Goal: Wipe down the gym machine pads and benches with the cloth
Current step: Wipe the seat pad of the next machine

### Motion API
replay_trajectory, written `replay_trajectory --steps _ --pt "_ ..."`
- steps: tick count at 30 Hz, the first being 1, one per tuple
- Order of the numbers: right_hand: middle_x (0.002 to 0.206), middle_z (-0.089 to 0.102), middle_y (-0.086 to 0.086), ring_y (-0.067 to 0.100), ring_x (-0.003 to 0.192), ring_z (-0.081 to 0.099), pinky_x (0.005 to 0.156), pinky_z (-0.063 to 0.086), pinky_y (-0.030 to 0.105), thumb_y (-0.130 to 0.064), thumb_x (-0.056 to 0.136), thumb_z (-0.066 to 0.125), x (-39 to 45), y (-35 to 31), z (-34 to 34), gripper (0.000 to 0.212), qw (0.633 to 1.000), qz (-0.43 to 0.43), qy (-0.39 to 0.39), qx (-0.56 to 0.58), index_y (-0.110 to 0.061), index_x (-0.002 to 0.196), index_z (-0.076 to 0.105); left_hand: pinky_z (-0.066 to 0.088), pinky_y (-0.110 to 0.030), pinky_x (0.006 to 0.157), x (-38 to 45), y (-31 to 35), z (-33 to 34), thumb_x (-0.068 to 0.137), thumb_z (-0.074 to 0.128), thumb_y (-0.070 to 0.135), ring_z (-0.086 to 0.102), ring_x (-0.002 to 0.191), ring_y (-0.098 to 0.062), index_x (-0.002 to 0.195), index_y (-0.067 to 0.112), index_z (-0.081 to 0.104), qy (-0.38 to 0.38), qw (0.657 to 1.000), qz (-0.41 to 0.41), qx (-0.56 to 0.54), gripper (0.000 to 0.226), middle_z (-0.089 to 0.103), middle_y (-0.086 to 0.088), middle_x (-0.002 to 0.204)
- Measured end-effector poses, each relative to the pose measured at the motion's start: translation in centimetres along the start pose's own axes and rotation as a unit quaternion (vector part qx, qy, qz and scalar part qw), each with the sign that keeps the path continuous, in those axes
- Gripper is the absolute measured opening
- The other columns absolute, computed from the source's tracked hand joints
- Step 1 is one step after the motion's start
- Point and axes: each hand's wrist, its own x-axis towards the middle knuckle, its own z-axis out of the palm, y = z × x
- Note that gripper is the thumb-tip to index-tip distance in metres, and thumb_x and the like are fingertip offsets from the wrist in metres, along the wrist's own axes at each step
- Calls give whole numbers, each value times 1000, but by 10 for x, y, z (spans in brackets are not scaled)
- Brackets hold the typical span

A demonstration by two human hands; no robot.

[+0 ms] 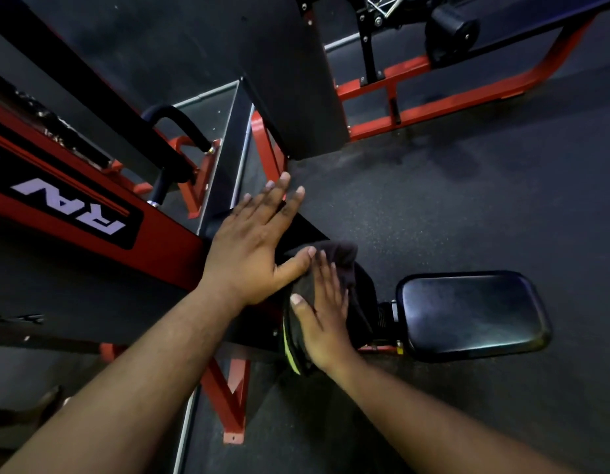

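Head view, looking down on a red steel gym machine frame [159, 241] with a black label panel bearing pale block letters.

Left hand [252, 248]: flat, fingers straight and slightly spread, palm down on the long black padded back rest [307, 227] of the machine; thumb out to the side, its tip meeting the cloth edge. Not gripping anything.

Right hand [325, 319]: also flat, fingers straight and together, pressing the dark crumpled fabric cloth [344, 265] onto the lower part of the same pad. No curl round the cloth; it is held by pressure only. Cloth looks soft and matte, bunched above the fingertips, with a thin yellow-green trim [291, 350] showing at its lower left edge.

Just right of the cloth: black rounded-rectangle vinyl seat pad [471, 313], smooth, slight sheen, on a black bracket.

Floor: dark speckled rubber matting [467, 200].

Far top right: second red tubular frame [433, 94] with a black cylindrical foam roller [450, 32]
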Motion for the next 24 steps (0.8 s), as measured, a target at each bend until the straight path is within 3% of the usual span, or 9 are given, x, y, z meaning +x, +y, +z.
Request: replay_trajectory --steps 4,7,10,13,16,19,21,24 --pt "170 1 -22 1 155 -7 124 -4 59 -73 91 23 67 0 -13 65 999 44 -7 1 -61 153 6 19 -47 127 0 3 0 94 35 70 15 158 -20 163 24 24 -9 1000 -1 0 83 11 -2 172" --pt "170 13 -19 4 156 2 124 2 61 -77 91 28 110 -7 -25 70 998 45 -20 23 -56 156 16 17 -45 128 1 5 -3 94 34 70 16 158 -20 161 23 30 -16 1000 -3 12 81 16 -2 171" --pt "171 6 -16 5 157 -2 125 1 55 -72 90 24 67 11 -20 71 1000 -2 -3 -13 -53 156 7 20 -47 126 2 4 -2 93 39 67 25 155 -25 150 24 52 -20 999 20 42 73 37 -4 164" --pt "172 5 -10 9 158 -4 124 6 61 -67 93 34 12 59 -11 70 999 -36 8 -31 -63 153 -2 27 -54 123 2 1 0 91 44 64 34 151 -30 134 23 67 -30 995 55 79 64 53 -4 152" --pt "172 8 -10 10 158 0 124 7 59 -77 87 30 52 87 -19 69 999 43 12 -18 -66 150 4 22 -54 125 2 0 -2 92 41 65 33 152 -30 131 22 70 -54 989 78 109 65 57 -4 149" --pt "170 21 -6 16 158 10 124 10 58 -96 78 19 108 85 -31 93 995 102 5 -15 -49 158 21 19 -55 125 6 2 -6 92 37 66 36 150 -30 128 21 72 -86 980 117 139 67 61 -4 145" --pt "170 19 -6 17 158 10 124 10 61 -92 80 17 104 78 -28 91 993 117 7 -12 -47 159 20 15 -54 126 10 1 -9 91 34 67 38 149 -30 129 21 71 -116 969 157 153 71 62 -3 143" --pt "172 2 -14 9 158 -4 125 -1 55 -79 85 21 43 59 -15 73 996 87 -2 -1 -59 153 2 12 -51 127 15 -4 -13 92 32 71 38 150 -26 135 22 67 -162 952 198 165 73 60 -2 145"
